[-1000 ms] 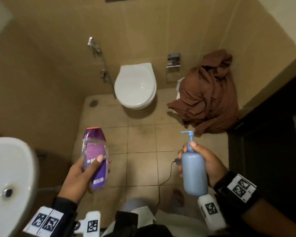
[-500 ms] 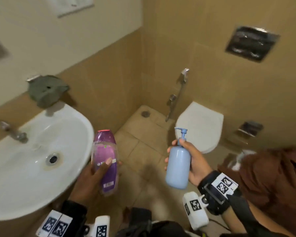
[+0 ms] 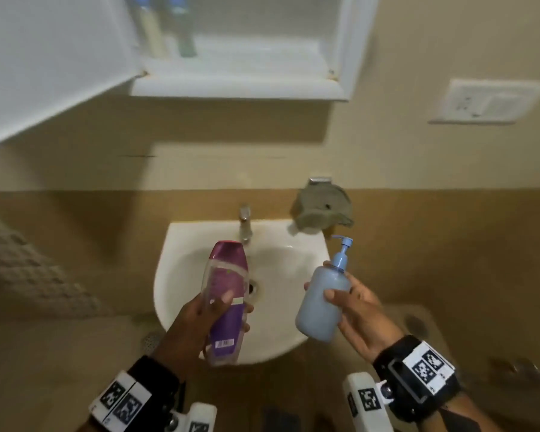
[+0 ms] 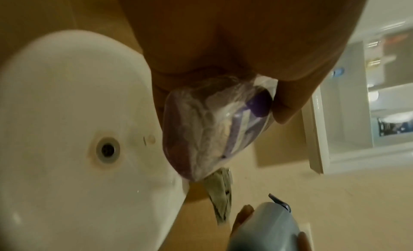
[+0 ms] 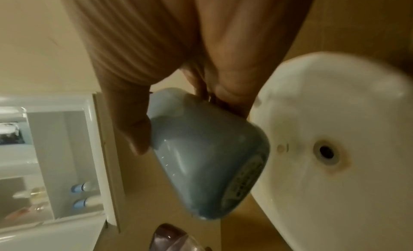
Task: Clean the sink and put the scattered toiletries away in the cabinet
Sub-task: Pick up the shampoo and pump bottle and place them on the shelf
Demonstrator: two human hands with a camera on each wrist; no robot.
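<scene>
My left hand (image 3: 214, 310) grips a purple bottle (image 3: 226, 288) with a clear shell, held upright over the white sink (image 3: 296, 266). In the left wrist view the bottle's base (image 4: 214, 124) fills the middle, beside the sink bowl (image 4: 67, 113). My right hand (image 3: 349, 304) holds a pale blue pump bottle (image 3: 321, 300) at the sink's right rim; its base (image 5: 208, 152) shows large in the right wrist view. The white wall cabinet (image 3: 240, 85) hangs above the sink with its door (image 3: 53, 57) swung open to the left. Two tubes (image 3: 166, 26) stand on its shelf.
A tap (image 3: 245, 222) rises at the back of the sink. A grey-green cloth (image 3: 323, 210) hangs on the wall right of the tap. A white switch plate (image 3: 487, 101) is on the wall at the upper right. The drain (image 4: 107, 148) is open.
The view has swung left from the toilet and floor to face the sink and open cabinet. Both hands still hold their bottles, now above the sink.
</scene>
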